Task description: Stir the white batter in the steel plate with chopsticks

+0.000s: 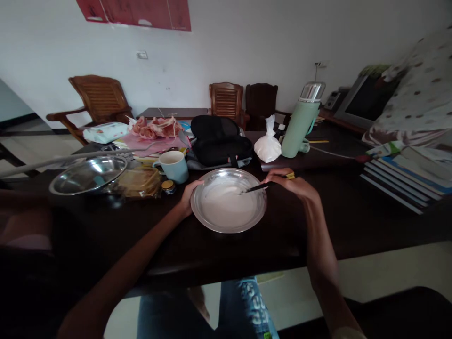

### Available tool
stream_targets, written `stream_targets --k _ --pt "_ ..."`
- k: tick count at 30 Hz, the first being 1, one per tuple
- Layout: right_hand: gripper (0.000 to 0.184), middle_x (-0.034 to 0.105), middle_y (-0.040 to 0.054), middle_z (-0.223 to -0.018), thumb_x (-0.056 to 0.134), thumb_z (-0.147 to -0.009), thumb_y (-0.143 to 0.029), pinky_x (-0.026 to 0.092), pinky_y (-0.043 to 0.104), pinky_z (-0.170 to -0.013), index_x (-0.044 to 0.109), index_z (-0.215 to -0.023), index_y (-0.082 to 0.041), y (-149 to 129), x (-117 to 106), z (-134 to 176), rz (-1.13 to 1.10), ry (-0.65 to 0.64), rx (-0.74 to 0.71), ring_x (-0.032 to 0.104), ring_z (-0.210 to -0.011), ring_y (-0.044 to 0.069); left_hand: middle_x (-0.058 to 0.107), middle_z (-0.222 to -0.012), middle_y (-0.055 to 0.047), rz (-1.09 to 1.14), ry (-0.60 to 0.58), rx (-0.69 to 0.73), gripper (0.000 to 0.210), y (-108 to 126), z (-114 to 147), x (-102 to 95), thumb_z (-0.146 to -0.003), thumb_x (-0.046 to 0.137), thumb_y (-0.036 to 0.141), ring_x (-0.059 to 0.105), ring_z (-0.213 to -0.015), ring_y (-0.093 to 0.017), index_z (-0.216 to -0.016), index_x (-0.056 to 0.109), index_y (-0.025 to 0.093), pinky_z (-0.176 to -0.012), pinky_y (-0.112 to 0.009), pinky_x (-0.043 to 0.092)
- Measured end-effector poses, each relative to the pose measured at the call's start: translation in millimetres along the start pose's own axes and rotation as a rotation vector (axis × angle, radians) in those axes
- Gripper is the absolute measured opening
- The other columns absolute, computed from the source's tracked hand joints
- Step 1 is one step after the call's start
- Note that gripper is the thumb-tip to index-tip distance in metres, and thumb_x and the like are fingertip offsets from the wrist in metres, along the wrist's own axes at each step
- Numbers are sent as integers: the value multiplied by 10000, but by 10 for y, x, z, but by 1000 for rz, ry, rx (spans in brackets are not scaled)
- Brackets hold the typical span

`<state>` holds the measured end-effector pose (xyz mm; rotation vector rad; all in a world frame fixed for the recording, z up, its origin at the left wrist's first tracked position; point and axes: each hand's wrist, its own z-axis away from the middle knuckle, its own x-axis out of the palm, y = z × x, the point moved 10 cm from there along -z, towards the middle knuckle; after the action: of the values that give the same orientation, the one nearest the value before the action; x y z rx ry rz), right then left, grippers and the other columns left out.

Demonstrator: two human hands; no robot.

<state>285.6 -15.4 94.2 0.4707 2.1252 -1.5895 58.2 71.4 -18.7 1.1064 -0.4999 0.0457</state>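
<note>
While the left hand [189, 198] clasps the steel basin [229, 229], the right hand [291, 182] pinches black chopsticks [256, 187] in pale batter [226, 207]; one overly hard sweep could slosh it over!

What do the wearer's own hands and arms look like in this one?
The left hand and right hand are bare, without gloves. Both slim forearms are uncovered, with no cables or wristbands visible. A dull, pale edge low on the right arm may be a sleeve hem, but it is too dim to be sure.
</note>
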Motion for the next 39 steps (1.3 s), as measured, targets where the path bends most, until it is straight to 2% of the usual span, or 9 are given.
stream_targets --k 4,9,11,15,20,24,30,34,39 --pt "235 738 46 -842 544 -847 -343 500 337 -835 702 -778 -184 -70 309 21 -133 -253 -14 669 -864 208 710 -644 -17 -9 -11 13 213 11 6 8 -740 536 231 657 -677 -218 -852 709 178 -614 -283 498" --pt "233 732 33 -842 533 -852 -339 490 338 -839 701 -754 -211 13 5 -26 12 29 -8 653 -836 196 694 -603 -23 -25 21 -1 212 -13 -18 -50 -736 547 259 646 -621 -215 -839 704 160 -585 -288 493" --pt "219 731 33 -825 550 -840 -332 493 340 -833 703 -755 -201 25 14 -6 4 -16 -2 661 -829 201 685 -585 -25 -26 23 -10 210 -25 -23 -63 -732 561 273 634 -581 -207 -831 701 153 -574 -289 491" --pt "245 732 38 -872 519 -869 -344 495 339 -854 706 -810 -198 -86 276 -1 -53 -193 -48 664 -878 200 689 -595 -24 -19 4 -27 212 -36 -16 -47 -735 565 267 638 -585 -205 -848 703 152 -595 -287 499" --pt "232 728 34 -855 522 -870 -327 482 356 -854 694 -777 -203 -52 81 -6 36 -32 -23 651 -859 203 696 -604 -17 -13 -1 0 218 1 -2 -22 -734 561 260 651 -641 -222 -868 706 168 -615 -296 498" --pt "221 733 40 -876 526 -868 -317 494 334 -847 696 -806 -191 -134 313 32 -72 -243 -63 663 -889 198 695 -612 -18 -28 10 -8 215 -6 1 -20 -723 583 265 644 -631 -221 -872 703 169 -615 -301 493" --pt "229 720 32 -833 512 -867 -295 486 350 -823 695 -770 -196 -106 82 11 78 -20 -36 653 -837 204 680 -582 -8 -27 -14 -4 223 -12 -5 -11 -748 557 286 642 -634 -229 -871 700 167 -593 -294 487" --pt "222 729 37 -885 508 -875 -298 496 328 -837 694 -840 -182 -197 358 58 -56 -277 -86 660 -905 201 683 -593 -12 -28 -11 1 221 -10 -15 -18 -729 575 262 621 -572 -198 -879 701 160 -577 -283 484" --pt "228 723 38 -843 500 -877 -289 485 334 -812 694 -804 -193 -161 74 36 130 -18 -55 656 -848 200 701 -638 -13 -4 -22 14 226 8 -10 0 -732 556 241 634 -612 -200 -885 706 169 -618 -288 493"
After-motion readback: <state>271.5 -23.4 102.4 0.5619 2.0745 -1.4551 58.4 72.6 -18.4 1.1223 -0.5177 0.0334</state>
